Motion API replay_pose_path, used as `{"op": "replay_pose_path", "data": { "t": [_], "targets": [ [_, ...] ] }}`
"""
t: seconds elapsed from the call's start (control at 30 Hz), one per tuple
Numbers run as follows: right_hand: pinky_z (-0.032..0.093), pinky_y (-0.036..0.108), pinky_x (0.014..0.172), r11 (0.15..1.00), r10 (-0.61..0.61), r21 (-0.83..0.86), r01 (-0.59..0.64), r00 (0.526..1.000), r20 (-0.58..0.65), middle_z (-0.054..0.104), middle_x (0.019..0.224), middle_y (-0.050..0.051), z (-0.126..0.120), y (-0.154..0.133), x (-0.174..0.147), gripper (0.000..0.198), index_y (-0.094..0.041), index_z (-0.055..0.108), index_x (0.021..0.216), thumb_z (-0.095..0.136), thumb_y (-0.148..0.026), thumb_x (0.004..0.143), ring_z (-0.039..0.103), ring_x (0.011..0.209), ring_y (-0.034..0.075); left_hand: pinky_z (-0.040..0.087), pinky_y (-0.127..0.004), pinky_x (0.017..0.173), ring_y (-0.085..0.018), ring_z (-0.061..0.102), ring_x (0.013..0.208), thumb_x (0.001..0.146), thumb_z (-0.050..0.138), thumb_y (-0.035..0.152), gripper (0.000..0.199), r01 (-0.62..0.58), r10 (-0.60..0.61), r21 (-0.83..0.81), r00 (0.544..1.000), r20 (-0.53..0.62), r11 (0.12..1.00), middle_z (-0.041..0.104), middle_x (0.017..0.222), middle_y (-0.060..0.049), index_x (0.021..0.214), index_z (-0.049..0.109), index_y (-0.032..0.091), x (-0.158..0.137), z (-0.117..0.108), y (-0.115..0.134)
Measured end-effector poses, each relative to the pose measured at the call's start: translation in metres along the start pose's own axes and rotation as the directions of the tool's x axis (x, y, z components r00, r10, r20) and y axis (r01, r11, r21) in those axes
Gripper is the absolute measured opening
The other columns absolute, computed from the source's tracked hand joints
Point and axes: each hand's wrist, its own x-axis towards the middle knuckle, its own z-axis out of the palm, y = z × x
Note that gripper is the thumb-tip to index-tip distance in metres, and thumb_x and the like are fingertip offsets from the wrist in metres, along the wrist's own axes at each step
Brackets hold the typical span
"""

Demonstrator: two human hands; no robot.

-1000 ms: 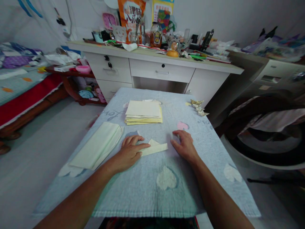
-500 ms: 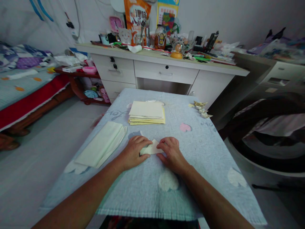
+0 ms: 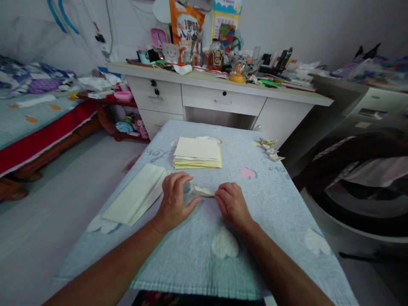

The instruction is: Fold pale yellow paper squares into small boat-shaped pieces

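Observation:
A small folded piece of pale paper [image 3: 204, 192] is tilted edge-on above the cloth, between my hands. My right hand [image 3: 233, 205] pinches its right end between thumb and fingers. My left hand [image 3: 174, 199] is at its left end, thumb and fingers spread apart, the thumb tip close to the paper's lower edge. Behind them lies a stack of cream and yellow paper sheets [image 3: 197, 148]. To the left rests a larger folded pale-green sheet bundle [image 3: 135, 195]. At the far right corner sit several small folded paper pieces [image 3: 270, 148], one of them patterned.
A light blue cloth [image 3: 178, 263] with heart prints covers the table. Beyond it stands a white desk [image 3: 219, 95] crowded with a jar [image 3: 216, 55], an orange bag [image 3: 185, 25] and a pink clock [image 3: 158, 38]. A bed [image 3: 41, 114] is left, a washing machine [image 3: 366, 114] right.
My left hand has opened and shifted left and up, off the paper. My right hand keeps its pinch, and the paper has turned from lying flat to edge-on.

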Motion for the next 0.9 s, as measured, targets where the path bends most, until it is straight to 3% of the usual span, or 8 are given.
{"op": "replay_pose_path", "data": {
  "t": [0.1,0.17,0.23,0.4,0.53,0.67,0.73,0.9],
  "targets": [
    [0.041,0.03,0.076,0.994,0.089,0.079,-0.081,0.991,-0.101,0.06,0.086,0.007,0.0,0.002,-0.001,0.022,-0.017,0.063,0.086,0.042,-0.021,0.093,0.052,0.083,0.019,0.036,-0.045,0.101,-0.027,0.048,0.11,0.082,0.06,0.028,0.023,-0.063,0.063,0.017,0.998,-0.001,0.998,0.054,0.108,-0.009,0.104,0.054,0.023,-0.007,-0.002,0.005],
    [0.041,0.027,0.07,0.977,0.156,0.161,-0.139,0.982,-0.102,0.06,0.079,0.005,0.0,0.003,-0.002,0.021,-0.017,0.06,0.085,0.041,-0.022,0.093,0.054,0.075,0.017,0.04,-0.042,0.095,-0.024,0.052,0.101,0.086,0.053,0.021,0.013,-0.2,0.205,-0.055,0.971,0.12,0.978,0.058,0.101,-0.007,0.097,0.058,0.022,-0.01,-0.002,0.01],
    [0.041,0.025,0.066,0.956,0.209,0.223,-0.189,0.975,-0.071,0.06,0.075,0.003,0.001,0.004,-0.002,0.018,-0.018,0.059,0.084,0.043,-0.023,0.091,0.055,0.07,0.015,0.043,-0.038,0.088,-0.021,0.054,0.093,0.088,0.047,0.018,0.016,-0.227,0.265,-0.162,0.924,0.276,0.96,0.061,0.097,-0.006,0.095,0.06,0.022,-0.009,-0.002,0.018],
    [0.038,0.021,0.054,0.876,0.301,0.396,-0.276,0.954,-0.001,0.055,0.063,-0.002,0.005,0.007,-0.004,0.01,-0.019,0.057,0.08,0.049,-0.023,0.084,0.05,0.055,0.011,0.046,-0.036,0.088,-0.021,0.055,0.099,0.083,0.047,0.012,0.023,-0.006,0.16,-0.324,0.879,0.45,0.946,0.061,0.102,-0.006,0.1,0.059,0.022,0.001,-0.009,0.036],
    [0.035,0.019,0.047,0.783,0.354,0.531,-0.325,0.934,0.051,0.049,0.058,-0.005,0.006,0.006,-0.005,0.003,-0.02,0.052,0.079,0.052,-0.022,0.08,0.045,0.049,0.009,0.046,-0.038,0.094,-0.022,0.054,0.105,0.077,0.051,0.01,0.028,0.082,0.141,-0.348,0.81,0.57,0.934,0.059,0.107,-0.005,0.101,0.059,0.023,0.004,-0.028,0.049],
    [0.033,0.019,0.047,0.77,0.353,0.555,-0.315,0.935,0.041,0.045,0.056,-0.007,0.003,0.003,-0.005,0.002,-0.021,0.049,0.077,0.051,-0.02,0.077,0.043,0.048,0.009,0.043,-0.045,0.102,-0.025,0.051,0.115,0.075,0.055,0.012,0.045,0.128,0.192,-0.418,0.743,0.641,0.899,0.055,0.119,-0.006,0.118,0.054,0.028,0.003,-0.042,0.066],
    [0.033,0.019,0.047,0.764,0.346,0.569,-0.304,0.937,0.037,0.044,0.056,-0.007,0.003,0.002,-0.005,0.003,-0.021,0.049,0.076,0.052,-0.02,0.076,0.043,0.048,0.009,0.039,-0.049,0.107,-0.027,0.045,0.125,0.074,0.057,0.013,0.058,0.139,0.194,-0.444,0.758,0.623,0.885,0.049,0.131,-0.007,0.128,0.047,0.03,0.003,-0.038,0.071],
    [0.033,0.019,0.048,0.783,0.319,0.557,-0.275,0.948,0.02,0.042,0.057,-0.007,0.004,-0.001,-0.007,0.004,-0.02,0.048,0.075,0.051,-0.018,0.075,0.04,0.049,0.008,0.027,-0.053,0.115,-0.028,0.025,0.14,0.074,0.052,0.01,0.068,0.21,0.006,-0.409,0.884,0.467,0.888,0.027,0.147,-0.012,0.137,0.031,0.024,0.002,-0.002,0.073]
  ]
}}
